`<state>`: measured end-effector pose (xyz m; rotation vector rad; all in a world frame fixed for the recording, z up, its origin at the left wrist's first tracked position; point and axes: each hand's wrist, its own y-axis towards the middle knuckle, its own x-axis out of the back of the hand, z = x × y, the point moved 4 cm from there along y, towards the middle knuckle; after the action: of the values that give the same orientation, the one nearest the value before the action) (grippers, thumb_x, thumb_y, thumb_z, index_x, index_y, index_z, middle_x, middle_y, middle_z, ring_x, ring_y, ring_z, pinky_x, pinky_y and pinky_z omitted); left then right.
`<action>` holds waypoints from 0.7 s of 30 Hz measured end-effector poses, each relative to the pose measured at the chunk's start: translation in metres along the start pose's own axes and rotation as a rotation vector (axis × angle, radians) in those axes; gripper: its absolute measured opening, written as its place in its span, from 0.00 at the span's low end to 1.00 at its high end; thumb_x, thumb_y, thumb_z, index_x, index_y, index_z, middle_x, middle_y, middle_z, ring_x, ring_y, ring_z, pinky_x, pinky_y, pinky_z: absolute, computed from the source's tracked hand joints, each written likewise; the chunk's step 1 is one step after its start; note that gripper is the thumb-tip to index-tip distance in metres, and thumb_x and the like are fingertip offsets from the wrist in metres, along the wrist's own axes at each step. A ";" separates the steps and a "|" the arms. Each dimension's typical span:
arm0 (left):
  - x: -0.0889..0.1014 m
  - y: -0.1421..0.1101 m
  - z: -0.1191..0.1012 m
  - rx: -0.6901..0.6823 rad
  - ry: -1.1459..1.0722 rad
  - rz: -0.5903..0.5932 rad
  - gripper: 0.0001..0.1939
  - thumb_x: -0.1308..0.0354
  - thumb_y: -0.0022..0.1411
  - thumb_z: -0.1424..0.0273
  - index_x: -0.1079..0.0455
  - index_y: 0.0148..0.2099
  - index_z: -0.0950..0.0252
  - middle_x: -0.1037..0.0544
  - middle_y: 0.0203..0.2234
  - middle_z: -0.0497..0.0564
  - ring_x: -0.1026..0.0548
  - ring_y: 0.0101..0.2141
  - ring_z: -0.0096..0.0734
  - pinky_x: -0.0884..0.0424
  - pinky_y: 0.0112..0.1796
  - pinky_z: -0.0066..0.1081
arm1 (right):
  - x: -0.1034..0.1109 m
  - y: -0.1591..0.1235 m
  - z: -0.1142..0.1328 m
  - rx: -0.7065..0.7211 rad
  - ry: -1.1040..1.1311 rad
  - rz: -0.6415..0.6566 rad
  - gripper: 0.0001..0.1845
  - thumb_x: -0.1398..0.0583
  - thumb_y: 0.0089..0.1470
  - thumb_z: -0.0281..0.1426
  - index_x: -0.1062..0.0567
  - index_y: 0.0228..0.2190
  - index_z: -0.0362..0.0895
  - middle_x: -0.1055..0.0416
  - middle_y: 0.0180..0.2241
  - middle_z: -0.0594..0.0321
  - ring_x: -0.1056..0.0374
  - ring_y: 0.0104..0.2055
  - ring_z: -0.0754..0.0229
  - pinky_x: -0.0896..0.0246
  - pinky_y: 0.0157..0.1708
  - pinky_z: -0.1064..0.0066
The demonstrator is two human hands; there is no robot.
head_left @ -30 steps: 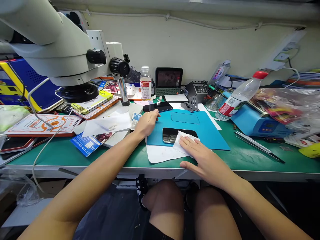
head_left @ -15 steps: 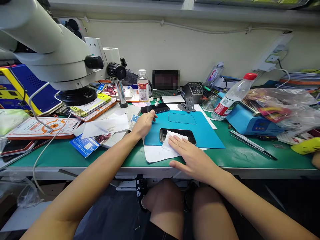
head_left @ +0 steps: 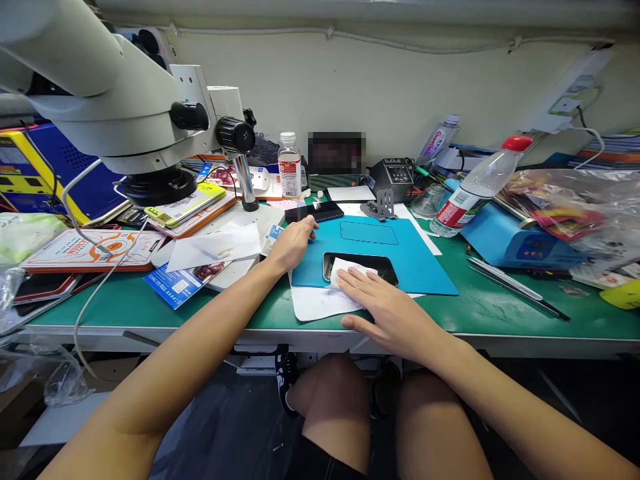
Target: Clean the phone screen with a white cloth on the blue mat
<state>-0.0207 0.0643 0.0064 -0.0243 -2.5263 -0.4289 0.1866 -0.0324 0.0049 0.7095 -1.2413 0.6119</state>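
My right hand (head_left: 380, 300) lies flat with its fingers stretched out and the thumb apart. Its fingertips press a white wipe (head_left: 343, 272) onto a dark phone (head_left: 385, 270), covering the phone's lower left part. Under the phone is a blue mat (head_left: 425, 270) with a phone-shaped outline printed on it. My left hand (head_left: 295, 243) rests at the mat's left edge, fingers curled together; what they may hold is hidden. Just beyond it lies a black flat device (head_left: 327, 211). A white sheet (head_left: 315, 308) sticks out from under the mat's front.
A microscope (head_left: 115, 120) overhangs the left side, above boxes and papers. To the right stand a red-capped bottle (head_left: 465, 200) and a blue machine (head_left: 515, 240). Tweezers-like tools (head_left: 520, 287) lie in front of the machine. A labelled bottle (head_left: 289, 170) stands at the back.
The whole view has shifted slightly, moving the scene a little right and up. Both hands keep nearly the same places, the right one still pressing the wipe on the phone.
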 end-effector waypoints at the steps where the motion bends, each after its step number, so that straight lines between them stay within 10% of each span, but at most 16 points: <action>1: 0.000 0.000 0.000 -0.006 0.002 -0.001 0.33 0.71 0.74 0.52 0.27 0.44 0.63 0.21 0.36 0.53 0.24 0.40 0.39 0.33 0.51 0.41 | 0.001 -0.002 0.000 -0.002 -0.007 0.004 0.37 0.46 0.65 0.48 0.40 0.67 0.40 0.45 0.68 0.48 0.50 0.70 0.43 0.49 0.66 0.45; 10: 0.000 0.001 0.002 -0.018 0.029 -0.010 0.35 0.72 0.74 0.52 0.26 0.45 0.64 0.20 0.36 0.53 0.24 0.41 0.38 0.32 0.50 0.39 | -0.008 0.036 0.018 0.039 0.039 0.006 0.36 0.46 0.65 0.48 0.36 0.64 0.36 0.45 0.67 0.46 0.51 0.70 0.44 0.51 0.68 0.47; 21: 0.001 0.001 -0.002 -0.026 0.024 -0.004 0.34 0.71 0.74 0.52 0.26 0.46 0.65 0.20 0.36 0.54 0.24 0.41 0.39 0.34 0.52 0.40 | 0.000 -0.009 0.000 -0.032 -0.030 -0.032 0.34 0.47 0.66 0.46 0.39 0.66 0.43 0.45 0.68 0.51 0.49 0.70 0.46 0.48 0.66 0.46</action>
<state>-0.0201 0.0649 0.0092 -0.0234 -2.4976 -0.4612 0.1929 -0.0382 0.0036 0.7130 -1.2623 0.5562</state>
